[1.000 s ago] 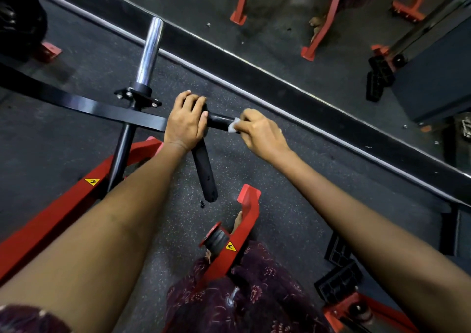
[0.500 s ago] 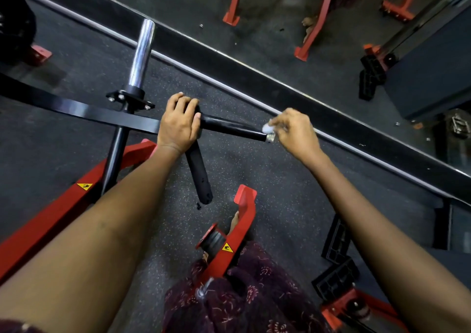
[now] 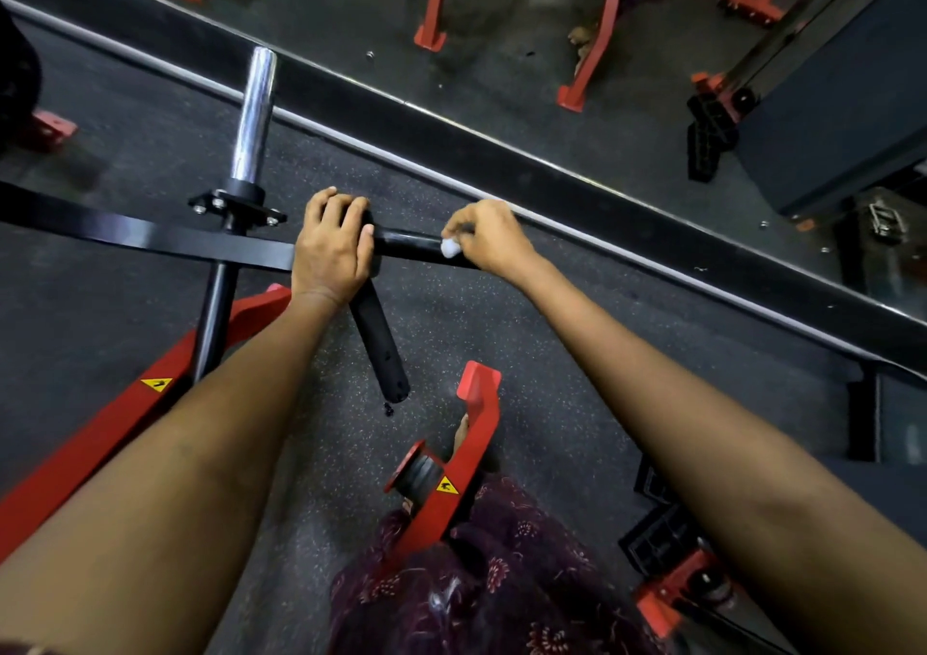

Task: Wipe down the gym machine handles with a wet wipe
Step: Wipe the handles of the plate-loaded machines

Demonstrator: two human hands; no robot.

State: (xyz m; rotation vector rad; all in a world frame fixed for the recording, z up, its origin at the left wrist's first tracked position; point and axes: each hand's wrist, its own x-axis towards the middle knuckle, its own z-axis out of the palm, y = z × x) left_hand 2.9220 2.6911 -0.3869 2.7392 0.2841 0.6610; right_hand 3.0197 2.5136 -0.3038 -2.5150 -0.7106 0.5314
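Figure: wiping a machine handle, head view. My left hand (image 3: 331, 253) curls its fingers over the joint where two black handles meet, steadying the machine. My right hand (image 3: 489, 239) pinches a small white wet wipe (image 3: 450, 248) against the cross handle (image 3: 411, 246), roughly midway along the bare stretch between my two hands, fingers narrow and closed on the wad. A second handle (image 3: 378, 348) slopes down from the joint toward me, touched by neither hand. Above the black bar (image 3: 145, 237) stands a chrome post (image 3: 255, 112); a red frame (image 3: 125, 418) lies on the floor. I judge the wipe soft, limp and slippery, best bunched and wrapped round the tube; the handle is rigid and fixed, so firm pressure should be safe.
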